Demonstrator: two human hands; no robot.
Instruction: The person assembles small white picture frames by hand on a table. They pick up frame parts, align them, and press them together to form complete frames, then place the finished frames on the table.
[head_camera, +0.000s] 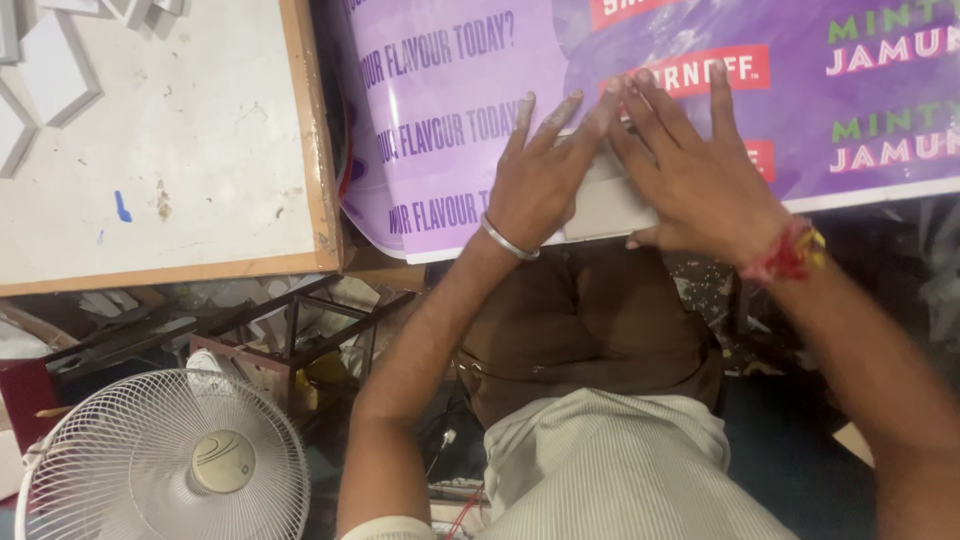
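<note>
1. Nearest to the camera is the person's own body: a pale striped shirt (620, 470) and, above it in the picture, brown trousers (590, 320).
2. At the lower left stands a white fan (165, 460) with a round wire grille. Behind it is a dark metal frame (300, 330) among some clutter on the floor.
3. Both forearms reach forward from the body. The left wrist carries a metal bangle (508, 240), and the right wrist carries a red and yellow thread (792, 250).
4. The left hand (538, 180) lies flat, palm down, with the fingers stretched and a little spread. It grips nothing; it only presses on the surface under it.
5. The right hand (695, 165) is also flat and open, palm down, with the fingers spread. Its fingertips meet those of the left hand. It holds nothing.
6. Under and between the two hands is a white block (610, 205). It lies on the near edge of the poster, just in front of the body. The hands cover most of it, so I cannot tell its full shape.
7. The poster (450, 120) is a large purple printed sheet with white, red and green lettering. It spreads from the middle to the right edge of the picture and its near left corner bends down.
8. To the left of the poster, touching or just beside it, is a white board (190, 130) with a wooden rim, stained and with a small blue mark.
9. Farthest, at the top left corner, some white angular pieces (50, 70) lie on the board.
</note>
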